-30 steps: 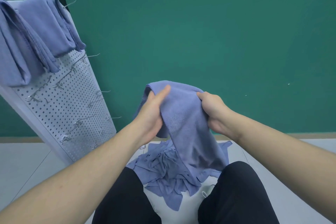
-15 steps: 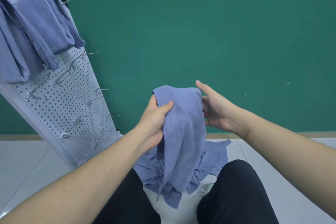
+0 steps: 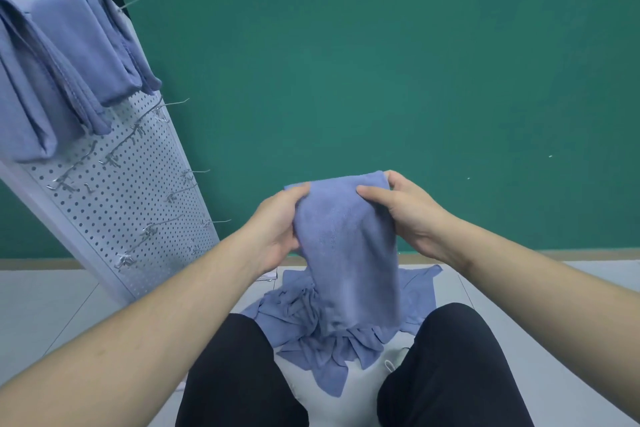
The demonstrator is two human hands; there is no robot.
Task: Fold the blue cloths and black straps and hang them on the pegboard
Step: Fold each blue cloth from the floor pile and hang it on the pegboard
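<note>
Blue cloth (image 3: 346, 246) hangs gripped between both hands (image 3: 346, 215).

no text or labels seem readable anywhere.

Plain green wall (image 3: 381, 62); pale tiled floor (image 3: 41, 305); tan baseboard (image 3: 519, 254).

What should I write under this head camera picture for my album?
Both hands, left and right, hold a folded blue cloth beside the pegboard.
</note>
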